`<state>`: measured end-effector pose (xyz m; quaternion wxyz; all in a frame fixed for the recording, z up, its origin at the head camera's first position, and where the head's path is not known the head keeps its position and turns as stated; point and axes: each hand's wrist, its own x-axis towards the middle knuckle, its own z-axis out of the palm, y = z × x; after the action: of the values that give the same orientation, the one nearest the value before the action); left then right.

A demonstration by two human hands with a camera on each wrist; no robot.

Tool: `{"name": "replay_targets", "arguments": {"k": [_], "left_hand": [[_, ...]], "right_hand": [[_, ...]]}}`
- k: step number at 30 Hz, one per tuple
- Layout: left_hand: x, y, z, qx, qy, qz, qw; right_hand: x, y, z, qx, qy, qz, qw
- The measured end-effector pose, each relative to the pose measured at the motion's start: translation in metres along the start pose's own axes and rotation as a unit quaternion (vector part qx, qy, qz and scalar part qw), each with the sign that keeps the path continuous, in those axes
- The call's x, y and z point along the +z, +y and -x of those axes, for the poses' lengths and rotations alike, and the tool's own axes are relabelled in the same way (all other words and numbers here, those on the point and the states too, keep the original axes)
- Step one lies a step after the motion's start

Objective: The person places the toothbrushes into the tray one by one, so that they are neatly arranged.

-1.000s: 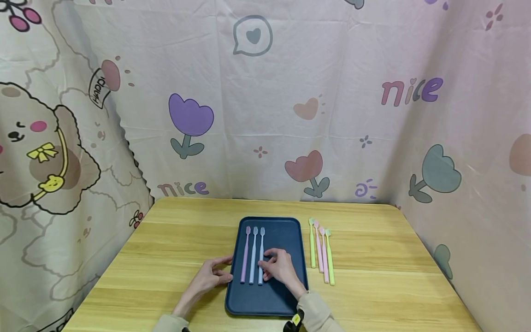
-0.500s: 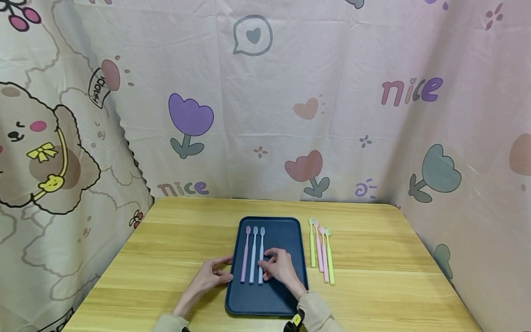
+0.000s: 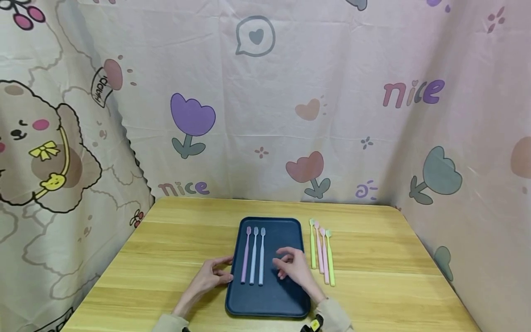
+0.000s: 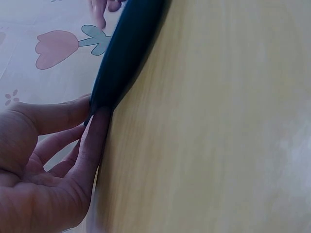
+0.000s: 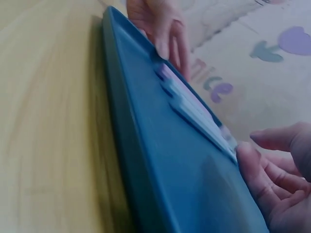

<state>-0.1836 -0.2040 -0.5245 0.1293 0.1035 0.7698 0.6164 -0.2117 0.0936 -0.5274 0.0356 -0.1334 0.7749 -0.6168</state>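
A dark blue tray [image 3: 269, 302] lies on the table with three toothbrushes side by side in its left half: a purple toothbrush [image 3: 246, 256], a light blue toothbrush [image 3: 254, 256] and a second light blue toothbrush [image 3: 262, 258]. My left hand [image 3: 210, 275] holds the tray's left edge; the left wrist view has its thumb and a finger at the rim. Over the tray's right half is my right hand [image 3: 293, 267], fingers loosely bent, holding nothing. It is to the right of the second light blue toothbrush, apart from it.
Right of the tray, more toothbrushes lie on the wooden table [image 3: 386, 258]: a green toothbrush [image 3: 313, 246], a pink toothbrush [image 3: 319, 249], another pink toothbrush [image 3: 325, 258] and another green toothbrush [image 3: 330, 260]. A printed curtain [image 3: 265, 97] hangs behind the table.
My right hand has let go of the second light blue toothbrush and moved right, away from it. The left hand stays at the tray's edge.
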Motion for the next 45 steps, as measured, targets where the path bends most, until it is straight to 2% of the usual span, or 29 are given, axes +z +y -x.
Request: {"name": "replay_targets", "arguments": {"k": [3,6,12,16,23,34,45], "left_hand": [[0.001,0.001,0.000,0.000,0.001,-0.004,1.0000],[0.001,0.001,0.000,0.001,0.000,-0.007,1.0000],[0.001,-0.001,-0.001,0.004,0.001,-0.003,1.0000],[0.000,-0.001,-0.001,0.004,0.002,0.001,1.0000],[0.000,-0.001,-0.001,0.001,0.003,-0.001,1.0000],[0.000,-0.003,-0.002,0.006,-0.001,0.001,1.0000],[0.000,-0.003,-0.002,0.004,-0.001,0.001,1.0000]], "right_hand": [[-0.017,0.003,0.005,0.001,0.039,-0.001,0.9992],[-0.036,0.007,0.010,0.013,0.095,-0.011,0.9954],[-0.082,0.022,0.021,0.027,0.197,0.014,0.9799],[-0.106,0.032,0.028,0.045,0.238,0.025,0.9700],[-0.122,0.043,0.036,0.065,0.219,0.012,0.9736],[-0.125,0.047,0.034,0.101,0.200,0.043,0.9736],[-0.127,0.046,0.034,0.117,0.196,0.043,0.9726]]}}
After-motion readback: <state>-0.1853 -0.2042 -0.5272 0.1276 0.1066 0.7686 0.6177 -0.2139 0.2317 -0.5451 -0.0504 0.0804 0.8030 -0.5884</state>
